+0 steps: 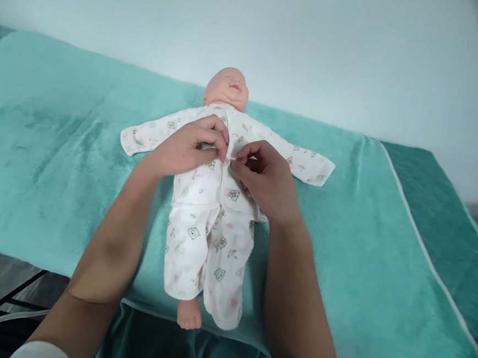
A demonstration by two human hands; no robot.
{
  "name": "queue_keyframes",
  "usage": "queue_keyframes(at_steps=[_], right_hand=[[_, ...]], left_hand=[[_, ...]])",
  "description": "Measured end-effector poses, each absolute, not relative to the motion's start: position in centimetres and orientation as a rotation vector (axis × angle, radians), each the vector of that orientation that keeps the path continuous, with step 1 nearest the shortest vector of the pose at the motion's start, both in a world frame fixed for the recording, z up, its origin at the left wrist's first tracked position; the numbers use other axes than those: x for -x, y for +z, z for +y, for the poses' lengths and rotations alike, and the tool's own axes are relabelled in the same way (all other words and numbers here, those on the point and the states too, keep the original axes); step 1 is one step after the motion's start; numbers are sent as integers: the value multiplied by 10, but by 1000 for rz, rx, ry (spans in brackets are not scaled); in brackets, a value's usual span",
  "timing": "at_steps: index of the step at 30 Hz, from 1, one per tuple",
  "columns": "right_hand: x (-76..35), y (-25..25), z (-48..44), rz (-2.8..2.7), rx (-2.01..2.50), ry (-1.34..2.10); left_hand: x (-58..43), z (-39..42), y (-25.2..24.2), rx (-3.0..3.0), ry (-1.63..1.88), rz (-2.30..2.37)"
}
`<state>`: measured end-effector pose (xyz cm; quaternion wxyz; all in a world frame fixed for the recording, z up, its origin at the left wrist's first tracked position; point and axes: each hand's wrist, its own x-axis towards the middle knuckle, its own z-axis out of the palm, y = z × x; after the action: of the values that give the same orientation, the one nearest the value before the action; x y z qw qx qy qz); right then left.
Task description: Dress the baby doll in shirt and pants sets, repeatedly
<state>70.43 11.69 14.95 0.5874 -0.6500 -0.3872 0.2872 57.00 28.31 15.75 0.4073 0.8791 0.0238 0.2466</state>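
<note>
A baby doll lies on its back, its head at the far side and both arms spread out sideways. It wears a white baby shirt printed with small animals, and matching baby pants. One bare foot pokes out of the left pant leg; the other foot is hidden. At the shirt's front opening, my left hand pinches the edge with curled fingers. Just to its right my right hand pinches the same front seam, thumb against fingers. Any fastener between the fingertips is too small to make out.
A turquoise plush cover lies beneath the doll, with a darker green cloth at the right. Behind stands a pale wall. A whitish cord and dark frame bars show at the lower left.
</note>
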Motion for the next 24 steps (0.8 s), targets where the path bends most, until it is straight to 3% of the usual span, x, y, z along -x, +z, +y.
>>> queue_keyframes(at_steps=[3,7,13,15,17,24], right_hand=[[-708,146,116,-897,1433,710],[-708,144,114,-838,1298,696],[-701,148,119,-662,1219,629],[-698,149,120,-652,1221,592],[-696,149,121,-665,1214,567],[-697,141,120,-655,1217,545]], left_hand=[[-574,283,153,-2174,718,91],[-535,252,129,-2110,1152,330],[-330,135,30,-2307,1482,1321],[-254,99,-5,-2127,1300,1849],[-192,74,-33,-1826,724,2331],[-106,49,-56,-1289,163,2792]])
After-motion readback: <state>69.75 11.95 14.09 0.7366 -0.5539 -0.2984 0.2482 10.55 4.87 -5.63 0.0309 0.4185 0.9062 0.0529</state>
